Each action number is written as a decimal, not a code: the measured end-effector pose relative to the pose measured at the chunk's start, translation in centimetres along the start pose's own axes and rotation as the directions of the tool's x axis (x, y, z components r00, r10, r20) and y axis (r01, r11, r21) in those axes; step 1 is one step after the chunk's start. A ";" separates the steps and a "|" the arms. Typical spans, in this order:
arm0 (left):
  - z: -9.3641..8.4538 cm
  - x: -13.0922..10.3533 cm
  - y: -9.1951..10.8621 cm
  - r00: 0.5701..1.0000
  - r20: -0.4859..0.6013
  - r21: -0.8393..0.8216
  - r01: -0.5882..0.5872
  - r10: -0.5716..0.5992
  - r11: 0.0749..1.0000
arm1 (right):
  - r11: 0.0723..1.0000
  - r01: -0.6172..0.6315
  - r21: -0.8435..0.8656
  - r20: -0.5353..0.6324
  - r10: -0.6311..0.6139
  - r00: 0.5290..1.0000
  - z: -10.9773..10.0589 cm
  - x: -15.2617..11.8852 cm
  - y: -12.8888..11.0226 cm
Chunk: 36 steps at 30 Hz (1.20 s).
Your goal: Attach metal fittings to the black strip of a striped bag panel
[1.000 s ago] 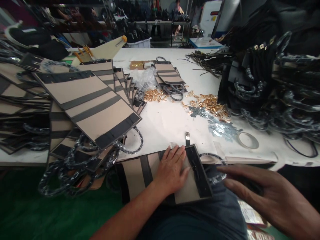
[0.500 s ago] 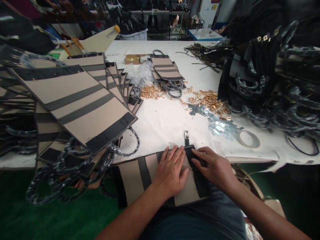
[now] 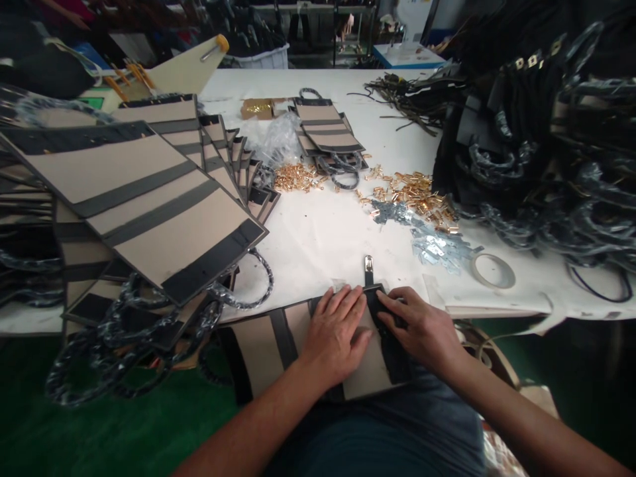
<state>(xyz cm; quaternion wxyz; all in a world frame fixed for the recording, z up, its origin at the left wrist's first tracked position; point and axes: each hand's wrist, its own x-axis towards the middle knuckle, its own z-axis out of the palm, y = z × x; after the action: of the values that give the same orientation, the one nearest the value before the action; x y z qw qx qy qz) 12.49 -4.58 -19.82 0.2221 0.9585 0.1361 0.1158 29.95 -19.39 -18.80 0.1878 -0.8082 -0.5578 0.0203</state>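
Note:
A beige panel with black bands point(image 3: 365, 377) lies across my lap and against the table's front edge. My left hand point(image 3: 335, 338) rests flat on its middle, palm down, fingers stretched out. At the panel's right end, my right hand point(image 3: 422, 328) has its fingers curled and pressed together on the black end band point(image 3: 397, 361). Whatever is between those fingers is hidden. A short black strap with a shiny metal buckle point(image 3: 368, 266) sticks out beyond the panel's far edge, just ahead of both hands.
Striped panels point(image 3: 144, 192) with wrapped handles point(image 3: 74, 364) are stacked at left. Gold fittings point(image 3: 412, 195) and flat silver plates point(image 3: 440, 246) lie in heaps beyond my hands. A tape roll point(image 3: 493, 271) sits at right, near piled black bags point(image 3: 521, 152).
The whole view has shifted slightly. Both hands keep almost the same places on the panel, the left one flat and the right one curled at the black band.

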 end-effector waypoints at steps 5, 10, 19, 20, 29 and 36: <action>0.1 0.1 0.1 1.000 -0.004 -0.006 0.007 -0.007 1.000 | 0.999 0.042 -0.027 0.006 -0.042 0.999 -0.1 0.0 0.2; 0.2 0.2 0.1 1.000 0.001 0.005 0.020 -0.020 1.000 | 0.997 0.059 -0.047 0.017 -0.058 0.998 0.1 -0.2 0.2; 0.5 0.3 -0.2 0.997 -0.054 0.101 -0.042 0.048 0.994 | 0.991 0.073 -0.110 0.095 -0.063 0.993 -0.5 0.4 -0.8; 0.5 0.3 -0.2 0.997 -0.056 0.108 -0.046 0.052 0.993 | 0.990 0.070 -0.121 0.110 -0.057 0.992 -0.6 0.5 -1.0; 0.2 0.1 -0.3 0.996 -0.067 0.110 -0.048 0.055 0.993 | 0.990 -0.037 0.138 0.008 0.036 0.999 -2.4 1.8 2.2; 0.5 -0.1 -0.2 0.997 -0.071 0.021 -0.011 0.012 1.000 | 0.908 -0.402 -0.118 0.001 0.405 0.914 -3.9 5.6 11.3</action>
<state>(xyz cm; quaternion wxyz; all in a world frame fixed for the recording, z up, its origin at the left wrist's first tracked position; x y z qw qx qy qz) 12.49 -4.60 -20.39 0.2066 0.9567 0.1396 0.1499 43.07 -18.88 -17.89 0.1255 -0.9151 -0.3814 0.0369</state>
